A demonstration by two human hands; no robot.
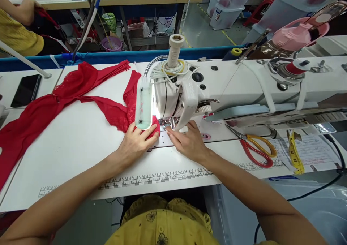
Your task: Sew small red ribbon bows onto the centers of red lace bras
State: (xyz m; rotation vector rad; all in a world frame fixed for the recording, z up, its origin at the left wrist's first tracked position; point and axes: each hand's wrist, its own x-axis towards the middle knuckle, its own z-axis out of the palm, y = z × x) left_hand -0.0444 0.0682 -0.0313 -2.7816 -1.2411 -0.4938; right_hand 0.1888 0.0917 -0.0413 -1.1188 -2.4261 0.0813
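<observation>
A red lace-patterned garment piece [116,118] lies partly under the head of a white sewing machine [173,97], its edge reaching the presser foot [168,122]. My left hand [139,138] rests on this fabric just left of the foot, fingers spread and lying flat. To the right of the foot is my right hand [188,140], its thumb side down on the machine bed and its fingers apart. No object shows in it, though the machine head covers part of its fingertips. A pale green clear guard [143,104] hides some of the fabric.
More red fabric [35,118] trails left across the table, near a black phone [26,90]. Scissors [257,149] and a yellow tape measure [295,153] lie right of my right hand. A thread spool [296,67] stands atop the machine. Another person's arm [20,10] shows far left.
</observation>
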